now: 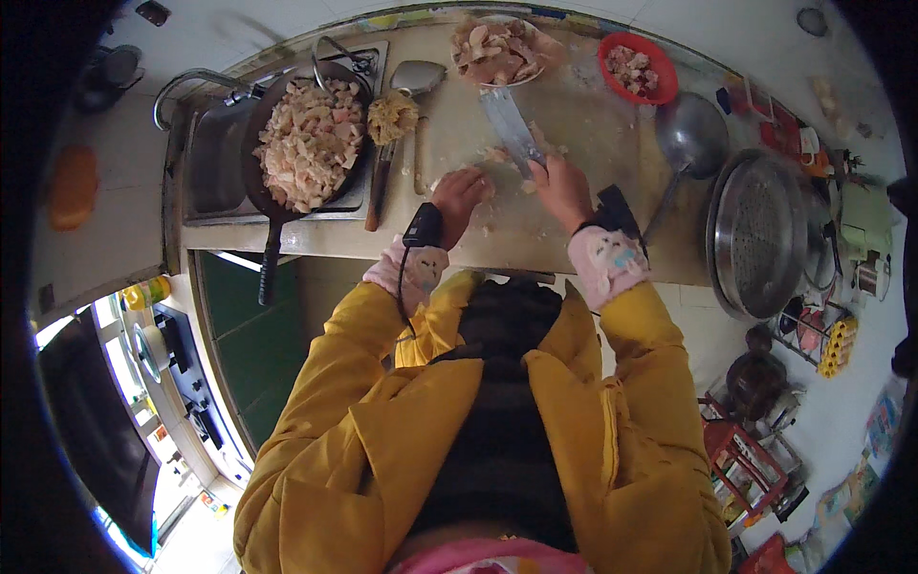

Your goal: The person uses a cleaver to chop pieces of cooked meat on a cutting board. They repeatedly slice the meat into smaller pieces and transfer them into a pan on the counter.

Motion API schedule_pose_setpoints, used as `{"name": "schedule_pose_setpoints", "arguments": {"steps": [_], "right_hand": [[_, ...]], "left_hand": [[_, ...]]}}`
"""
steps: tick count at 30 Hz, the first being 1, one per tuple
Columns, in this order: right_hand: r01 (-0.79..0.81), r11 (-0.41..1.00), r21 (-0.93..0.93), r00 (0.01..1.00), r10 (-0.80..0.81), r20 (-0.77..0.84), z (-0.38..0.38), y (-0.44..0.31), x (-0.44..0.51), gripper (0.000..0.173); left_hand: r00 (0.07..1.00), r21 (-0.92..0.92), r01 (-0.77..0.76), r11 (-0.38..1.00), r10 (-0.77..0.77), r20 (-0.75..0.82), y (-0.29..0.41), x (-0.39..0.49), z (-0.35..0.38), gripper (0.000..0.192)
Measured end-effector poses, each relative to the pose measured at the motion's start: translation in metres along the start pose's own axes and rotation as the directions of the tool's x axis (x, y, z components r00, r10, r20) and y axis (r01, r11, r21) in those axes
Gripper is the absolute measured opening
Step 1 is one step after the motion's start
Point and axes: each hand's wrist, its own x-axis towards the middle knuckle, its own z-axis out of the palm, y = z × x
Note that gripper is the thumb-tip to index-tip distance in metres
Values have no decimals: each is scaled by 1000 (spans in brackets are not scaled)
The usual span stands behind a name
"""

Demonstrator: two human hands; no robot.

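My right hand (561,188) grips the handle of a cleaver (510,123), its broad blade pointing away from me over a large cutting board (595,161). To the left, my left hand (459,199) rests on the board with its fingers curled down. Whatever lies under those fingers is mostly hidden. Small meat scraps (496,154) are scattered near the blade and both hands. Past the blade's tip stands a plate of sliced raw meat (496,52). A red plastic bowl (668,72) at the back right holds chunks of meat.
A long-handled pan (272,247) heaped with diced pale meat (312,143) rests over the sink (222,158). Between pan and board lie a scrubbing brush (392,118) and a metal turner (418,75). A large ladle (692,135) and a steamer tray (762,233) occupy the right side.
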Motion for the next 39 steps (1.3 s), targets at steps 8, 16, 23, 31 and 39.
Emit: {"name": "schedule_pose_setpoints", "arguments": {"steps": [8, 16, 23, 31, 39], "right_hand": [[83, 984, -155, 981, -54, 184, -28, -14, -37, 30], [-29, 990, -139, 988, 50, 145, -21, -11, -20, 29], [80, 988, -130, 967, -45, 251, -37, -26, -50, 26], [107, 984, -139, 967, -71, 244, -15, -34, -63, 19], [87, 989, -120, 987, -69, 145, 67, -56, -11, 16]], "left_hand": [[999, 91, 26, 996, -24, -28, 12, 8, -2, 38], [997, 67, 60, 996, -63, 39, 15, 6, -11, 39], [997, 35, 71, 997, -72, 20, 14, 7, -7, 39], [993, -6, 97, 995, -96, 71, 11, 3, 1, 38], [997, -95, 76, 993, -75, 18, 3, 3, 8, 29]]}}
